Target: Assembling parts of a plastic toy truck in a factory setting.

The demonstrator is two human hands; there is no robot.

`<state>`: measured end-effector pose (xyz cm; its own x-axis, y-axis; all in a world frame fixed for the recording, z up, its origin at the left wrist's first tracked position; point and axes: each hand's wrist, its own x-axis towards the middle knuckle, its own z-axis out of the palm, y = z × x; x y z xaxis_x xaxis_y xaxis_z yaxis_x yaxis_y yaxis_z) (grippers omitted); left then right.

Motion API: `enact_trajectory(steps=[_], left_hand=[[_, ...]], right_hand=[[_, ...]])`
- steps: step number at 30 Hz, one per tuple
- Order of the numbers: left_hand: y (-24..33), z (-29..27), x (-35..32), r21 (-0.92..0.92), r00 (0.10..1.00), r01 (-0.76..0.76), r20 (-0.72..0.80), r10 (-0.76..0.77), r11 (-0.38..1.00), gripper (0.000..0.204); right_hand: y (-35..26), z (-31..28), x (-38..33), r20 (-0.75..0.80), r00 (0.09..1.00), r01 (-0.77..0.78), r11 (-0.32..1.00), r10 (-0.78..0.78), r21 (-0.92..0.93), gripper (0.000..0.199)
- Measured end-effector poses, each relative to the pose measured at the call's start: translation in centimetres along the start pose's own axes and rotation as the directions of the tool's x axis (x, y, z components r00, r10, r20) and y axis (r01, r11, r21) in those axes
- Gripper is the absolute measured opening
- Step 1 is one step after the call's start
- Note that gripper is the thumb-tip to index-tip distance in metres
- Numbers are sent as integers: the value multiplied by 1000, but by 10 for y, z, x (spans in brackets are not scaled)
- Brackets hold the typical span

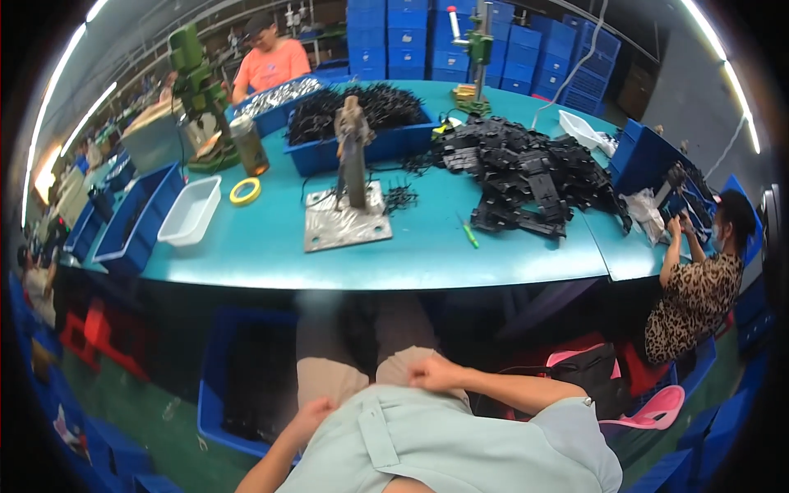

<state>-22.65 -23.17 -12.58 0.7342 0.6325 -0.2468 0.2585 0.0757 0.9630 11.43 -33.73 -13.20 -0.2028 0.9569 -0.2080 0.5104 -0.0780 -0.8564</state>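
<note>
My right hand (436, 374) is closed into a loose fist over my right thigh, by the hem of my pale green shirt (427, 435). Whatever its curled fingers may hold is hidden. My left hand (312, 416) lies low at my left side, against the shirt and trouser leg, its fingers too indistinct to read. Both hands are below the table edge. Ahead on the green table (452, 267) stands a metal post fixture (352, 160) on a square steel plate (349, 230). A green-handled tool (470, 236) lies to its right.
A heap of black plastic parts (534, 177) covers the right of the table. Blue bins (362, 144), a white tray (191, 212), yellow tape (245, 191) and a green press (197, 99) stand left and behind. Co-workers sit at far left-centre (275, 62) and right (699, 283).
</note>
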Motion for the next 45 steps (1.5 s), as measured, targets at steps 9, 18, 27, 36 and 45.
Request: enact_trajectory(steps=[9,18,27,36,45], left_hand=[[49,5,-23,-249,886,456,35,-462,854,7],[97,26,-40,-289,841,459,-163,-516,840,22],[160,8,-94,209,873,488,-116,-474,847,35],[158,60,34,246,827,-456,472,305,855,28],[159,88,95,29,612,-301,772,170,953,30]], right_hand=[[6,-7,-18,-38,999,32,995,-28,90,22],[-35,-136,-12,-221,961,213,953,-164,217,19],[-61,-215,-38,-309,950,43,959,48,279,17],[-81,-198,-4,12,1000,11,999,-12,48,16],[-77,-192,8,-6,997,75,989,-76,-127,13]])
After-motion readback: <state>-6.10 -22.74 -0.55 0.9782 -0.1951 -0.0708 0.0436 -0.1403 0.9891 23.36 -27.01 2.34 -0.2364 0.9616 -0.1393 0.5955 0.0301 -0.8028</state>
